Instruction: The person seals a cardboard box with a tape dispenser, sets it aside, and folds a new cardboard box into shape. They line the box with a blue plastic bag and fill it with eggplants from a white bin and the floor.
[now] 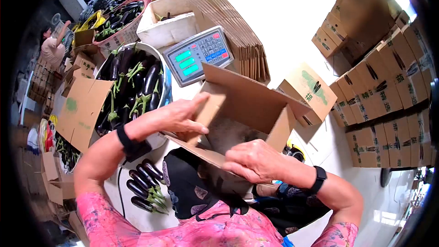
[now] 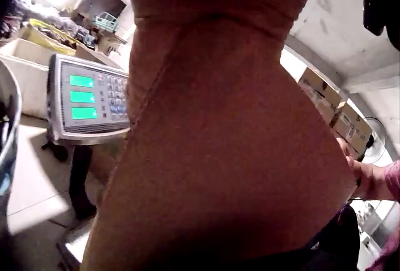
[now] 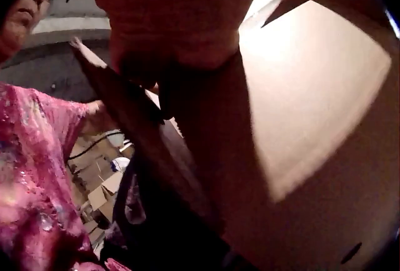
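Note:
An open cardboard box (image 1: pixel 247 91) stands in front of the person's lap, its flaps raised. The left hand (image 1: pixel 180 116) grips the left flap between thumb and fingers. At the near flap, the right hand (image 1: pixel 256 160) has its fingers curled over the edge. Brown cardboard (image 2: pixel 231 146) fills most of the left wrist view below the left hand (image 2: pixel 212 27). In the right wrist view, the right hand (image 3: pixel 175 21) is dark at the top, its fingertips hidden, with a lit box panel (image 3: pixel 306 83) beside it.
A scale (image 1: pixel 199 56) with green displays stands beyond the box, beside a tub of eggplants (image 1: pixel 146 77). Several eggplants (image 1: pixel 144 185) lie on the floor at left. Flattened cartons (image 1: pixel 238 36) stand behind the scale; a closed carton (image 1: pixel 311 91) and stacked cartons (image 1: pixel 375 87) are at right.

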Tool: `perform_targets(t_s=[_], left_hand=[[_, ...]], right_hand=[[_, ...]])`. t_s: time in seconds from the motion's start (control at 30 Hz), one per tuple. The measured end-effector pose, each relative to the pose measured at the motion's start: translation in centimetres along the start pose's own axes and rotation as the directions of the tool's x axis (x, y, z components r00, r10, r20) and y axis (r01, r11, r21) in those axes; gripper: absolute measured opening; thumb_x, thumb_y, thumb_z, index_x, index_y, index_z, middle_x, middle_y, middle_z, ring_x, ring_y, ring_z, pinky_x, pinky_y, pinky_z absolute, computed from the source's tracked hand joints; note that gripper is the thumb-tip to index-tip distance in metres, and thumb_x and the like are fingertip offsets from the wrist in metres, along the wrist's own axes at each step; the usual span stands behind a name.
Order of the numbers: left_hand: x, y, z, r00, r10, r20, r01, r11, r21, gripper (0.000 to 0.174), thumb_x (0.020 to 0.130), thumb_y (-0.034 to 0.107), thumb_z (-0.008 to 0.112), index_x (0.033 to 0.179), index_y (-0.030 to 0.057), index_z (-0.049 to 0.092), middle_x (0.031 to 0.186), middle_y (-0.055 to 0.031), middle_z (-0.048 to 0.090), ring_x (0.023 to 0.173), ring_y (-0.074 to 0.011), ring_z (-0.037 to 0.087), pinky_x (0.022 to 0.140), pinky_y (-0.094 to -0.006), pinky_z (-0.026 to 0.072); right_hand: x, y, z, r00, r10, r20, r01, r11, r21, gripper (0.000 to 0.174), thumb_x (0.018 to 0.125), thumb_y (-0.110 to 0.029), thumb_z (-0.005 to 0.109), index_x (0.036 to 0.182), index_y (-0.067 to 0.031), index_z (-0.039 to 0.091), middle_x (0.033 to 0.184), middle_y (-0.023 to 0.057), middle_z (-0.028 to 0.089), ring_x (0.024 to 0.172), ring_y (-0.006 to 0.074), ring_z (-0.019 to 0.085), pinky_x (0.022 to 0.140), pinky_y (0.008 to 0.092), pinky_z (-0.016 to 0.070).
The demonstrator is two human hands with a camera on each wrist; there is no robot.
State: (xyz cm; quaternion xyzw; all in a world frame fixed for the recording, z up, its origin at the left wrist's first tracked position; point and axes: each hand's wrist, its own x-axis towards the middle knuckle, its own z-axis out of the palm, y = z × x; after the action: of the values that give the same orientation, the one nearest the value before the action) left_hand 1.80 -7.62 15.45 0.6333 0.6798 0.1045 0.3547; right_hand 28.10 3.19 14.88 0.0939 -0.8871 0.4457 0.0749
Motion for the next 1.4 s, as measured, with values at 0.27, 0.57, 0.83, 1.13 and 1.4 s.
perform_targets(t_s=[0.27,0.57,0.83,1.13,1.4], left_hand=[[0.6,-1.6,-0.4,0.977,-0.063,0.202,0.136,0.917,-0.374,0.078,0.094,0.014,0.061,0.155,0.0046,0.011,0.09,-0.0197,0.069,0.068,-0.026,0.073,0.059,-0.0344,0.0597],[-0.8,-2.2,0.4,0.987,-0.099,0.125,0.156,0.77,-0.619,0.061,0.099,0.023,0.054,0.15,-0.0005,0.03,0.093,-0.0128,0.065,0.083,-0.0208,0.069,0.074,-0.0297,0.0569],[-4.3,-0.7,5.4,0.773,-0.081,-0.629,-0.395,0.716,-0.576,0.073,0.1,0.051,0.045,0.151,0.0021,0.029,0.128,-0.0183,0.059,0.122,-0.0228,0.054,0.103,-0.0367,0.0425],[1.0,-0.7,4.1,0.726,-0.171,-0.666,-0.156,0.902,-0.403,0.076,0.1,0.053,0.04,0.155,0.0057,0.016,0.133,-0.0297,0.054,0.124,-0.0389,0.056,0.103,-0.0387,0.0414],[6.5,-6.5,7.9,0.796,-0.396,-0.458,-0.203,0.539,-0.818,0.078,0.101,0.061,0.032,0.15,0.0012,0.028,0.133,-0.0198,0.054,0.117,-0.0251,0.056,0.102,-0.0347,0.0411]], right_hand=[[1.4,4.5,-0.4,0.977,-0.2,-0.078,0.104,0.76,-0.642,0.043,0.084,-0.035,0.067,0.11,-0.0014,0.061,0.115,0.0157,0.06,0.103,0.03,0.059,0.085,0.0413,0.0447],[1.8,8.7,2.4,0.997,0.066,-0.031,-0.071,0.782,-0.619,0.07,0.087,-0.037,0.068,0.145,-0.011,0.039,0.155,0.0167,0.029,0.131,0.0359,0.04,0.098,0.0461,0.0418],[1.9,8.5,2.6,0.995,0.086,-0.048,-0.097,0.779,-0.619,0.068,0.086,-0.033,0.069,0.144,-0.01,0.041,0.155,0.0137,0.029,0.133,0.0341,0.038,0.101,0.0466,0.042],[1.2,5.0,-7.3,0.829,-0.374,-0.416,-0.117,0.611,-0.783,0.049,0.081,-0.006,0.07,0.127,-0.0017,0.056,0.132,0.018,0.057,0.117,0.0318,0.057,0.097,0.0421,0.048],[-1.1,2.8,-7.0,0.821,0.465,-0.332,-0.569,0.605,-0.557,0.067,0.082,-0.067,0.061,0.108,-0.0047,0.064,0.087,0.017,0.069,0.081,0.0374,0.067,0.071,0.0438,0.052]])
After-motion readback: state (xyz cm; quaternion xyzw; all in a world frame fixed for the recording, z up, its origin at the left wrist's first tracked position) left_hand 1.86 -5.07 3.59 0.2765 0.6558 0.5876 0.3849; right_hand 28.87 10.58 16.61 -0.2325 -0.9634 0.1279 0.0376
